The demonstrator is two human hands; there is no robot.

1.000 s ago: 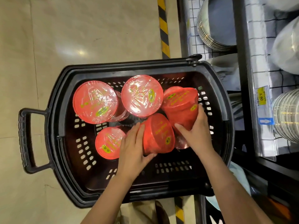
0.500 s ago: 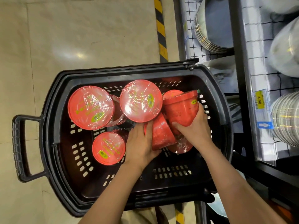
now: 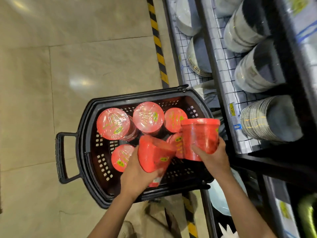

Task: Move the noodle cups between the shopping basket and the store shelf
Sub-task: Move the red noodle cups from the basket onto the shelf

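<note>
Left hand (image 3: pixel 137 176) fingers curled round tilted noodle cup (image 3: pixel 154 153) above shopping basket (image 3: pixel 89 170). Right hand (image 3: pixel 214 155) grips upright cup (image 3: pixel 199 136) near shelf (image 3: pixel 223 86). 5 cups remain in basket.

Black plastic shopping basket (image 3: pixel 85 148) sits mid-frame on the beige tiled floor (image 3: pixel 68 66), with the metal store shelf (image 3: pixel 223 93) along the frame's right. Five red foil-lidded noodle cups (image 3: pixel 113 123) lie inside the basket. Left hand (image 3: pixel 137 176) and right hand (image 3: pixel 214 157) each hold one more cup, at lower centre above the basket.
</note>
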